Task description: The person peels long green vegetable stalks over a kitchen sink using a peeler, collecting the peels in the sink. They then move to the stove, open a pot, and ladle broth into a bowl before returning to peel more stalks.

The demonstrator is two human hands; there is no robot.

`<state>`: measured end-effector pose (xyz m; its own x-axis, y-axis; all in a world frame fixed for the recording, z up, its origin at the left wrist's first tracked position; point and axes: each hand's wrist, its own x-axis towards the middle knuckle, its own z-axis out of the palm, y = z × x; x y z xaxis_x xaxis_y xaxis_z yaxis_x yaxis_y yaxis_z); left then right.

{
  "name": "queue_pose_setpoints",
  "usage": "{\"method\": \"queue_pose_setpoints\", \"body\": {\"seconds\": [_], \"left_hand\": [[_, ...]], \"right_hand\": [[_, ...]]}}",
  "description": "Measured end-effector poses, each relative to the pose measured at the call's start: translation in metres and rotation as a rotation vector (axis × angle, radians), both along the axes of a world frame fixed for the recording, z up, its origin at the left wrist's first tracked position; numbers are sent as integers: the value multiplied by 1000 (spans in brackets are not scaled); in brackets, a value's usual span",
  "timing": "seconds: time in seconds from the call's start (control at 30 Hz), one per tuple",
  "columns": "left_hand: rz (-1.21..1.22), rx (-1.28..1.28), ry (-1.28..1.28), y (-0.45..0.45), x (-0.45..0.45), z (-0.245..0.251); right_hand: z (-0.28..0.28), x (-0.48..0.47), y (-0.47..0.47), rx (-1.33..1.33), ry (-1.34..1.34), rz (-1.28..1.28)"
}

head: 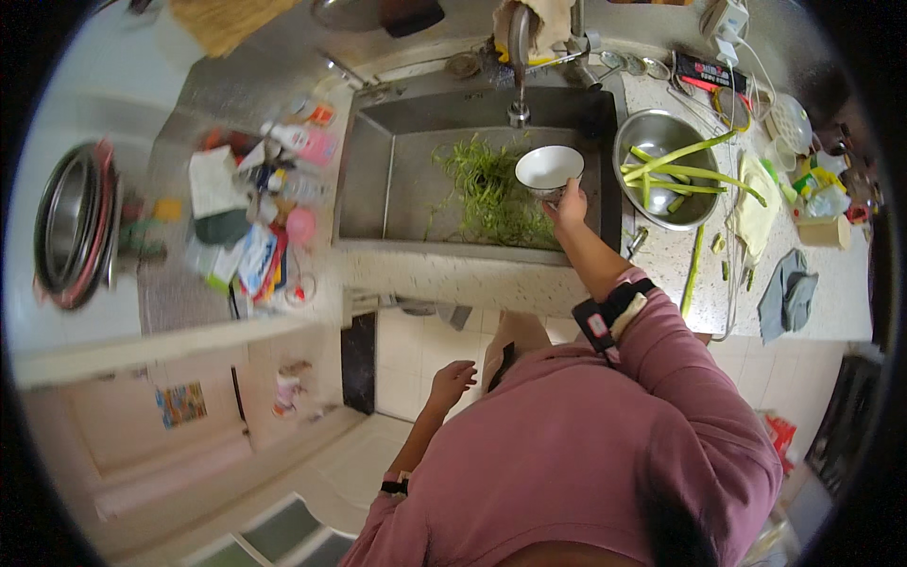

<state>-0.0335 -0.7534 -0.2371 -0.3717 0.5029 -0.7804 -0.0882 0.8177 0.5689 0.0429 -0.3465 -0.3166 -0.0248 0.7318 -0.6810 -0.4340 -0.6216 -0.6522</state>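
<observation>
My right hand [569, 204] grips a white bowl [550, 167] by its near right rim and holds it over the right part of the steel sink [411, 159]. Beneath and left of the bowl, a heap of green leafy peelings [482, 181] covers part of the sink floor. The faucet spout [519, 113] hangs just behind the bowl; I cannot tell if water runs. Down by my body, below the counter edge, my left hand [453, 383] is free, its fingers loosely bent. Right of the sink, a metal basin [665, 218] holds several peeled green stalks [673, 169], some jutting over its rim.
A peeler [637, 241] lies between sink and basin. One green stalk [693, 273], a pale cloth [752, 205] and a grey cloth [786, 294] lie on the right counter. Bottles [305, 142] and packets [256, 259] crowd the left side. A white cable [737, 283] crosses the right counter.
</observation>
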Motion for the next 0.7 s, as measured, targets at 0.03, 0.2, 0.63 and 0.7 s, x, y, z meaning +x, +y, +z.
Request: {"method": "queue_pose_setpoints", "body": {"seconds": [0.03,0.2,0.63,0.7], "left_hand": [[0,-19,-19,7,-28,1],[-47,-131,-68,1,-119,-1],[-59,-198,-137,2,-154,-34],[-54,-173,-94,10,-151,-34]], "right_hand": [[-11,-13,9,-8,-19,-18],[-63,-42,34,-125,-33,-37],[-65,-39,30,-380,0,33],[-26,-23,25,-331,-101,310]]}}
